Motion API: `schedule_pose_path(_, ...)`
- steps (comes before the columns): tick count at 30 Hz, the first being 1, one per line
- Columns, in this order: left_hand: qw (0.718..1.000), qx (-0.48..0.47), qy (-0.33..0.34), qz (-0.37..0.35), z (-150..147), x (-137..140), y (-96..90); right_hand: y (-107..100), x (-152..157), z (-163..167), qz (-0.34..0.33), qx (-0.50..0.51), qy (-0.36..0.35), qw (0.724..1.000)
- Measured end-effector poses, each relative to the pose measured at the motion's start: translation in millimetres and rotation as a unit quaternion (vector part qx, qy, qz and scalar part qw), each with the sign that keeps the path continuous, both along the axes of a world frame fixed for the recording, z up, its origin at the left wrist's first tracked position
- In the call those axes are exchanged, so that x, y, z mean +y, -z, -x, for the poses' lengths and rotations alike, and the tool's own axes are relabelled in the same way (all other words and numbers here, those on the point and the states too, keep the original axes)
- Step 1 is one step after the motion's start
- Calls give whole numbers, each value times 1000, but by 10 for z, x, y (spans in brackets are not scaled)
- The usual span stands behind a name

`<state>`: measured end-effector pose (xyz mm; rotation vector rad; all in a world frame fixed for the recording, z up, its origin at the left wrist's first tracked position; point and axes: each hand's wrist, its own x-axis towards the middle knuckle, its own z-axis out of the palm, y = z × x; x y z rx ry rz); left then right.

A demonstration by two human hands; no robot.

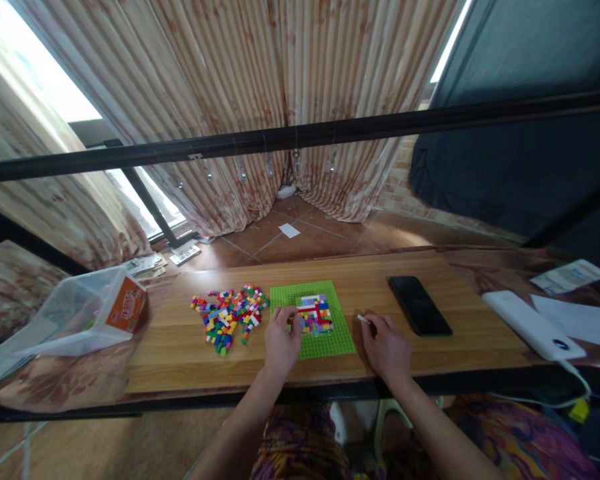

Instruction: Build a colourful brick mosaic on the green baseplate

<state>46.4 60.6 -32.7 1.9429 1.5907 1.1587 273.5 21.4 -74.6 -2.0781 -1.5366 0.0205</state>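
A green studded baseplate [337,345] lies on the wooden board. Near its middle is a block of small multicoloured bricks [316,313], with red lines and white parts among blue, yellow and purple ones. My left hand [283,337] rests over the plate's left side, its thumb and fingertips closed together at the left edge of the coloured block. What those fingertips hold, if anything, is hidden. To the right of the plate, my right hand [387,347] pinches a small white brick [363,319] just above the wood.
Loose toy bricks [233,313] of many colours are heaped left of the plate. A black phone [420,305] lies to the right. Farther right sits a white power bank [533,325] with a cable. A clear plastic bin [83,313] stands at left; a black bar [260,141] crosses behind.
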Motion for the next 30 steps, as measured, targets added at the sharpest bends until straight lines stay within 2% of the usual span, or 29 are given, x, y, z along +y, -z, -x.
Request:
schedule_pose_path(4,999,-5,-35,28,-44,98,-3,-13,-2,4,-3,6,1,1000)
schedule_pose_path(12,997,-24,-43,63,-104,134,83,-6,-7,7,0,9,3,1000)
schedule_pose_path(30,996,-73,-43,41,-164,69,133,-14,-15,15,12,-8,6,1000)
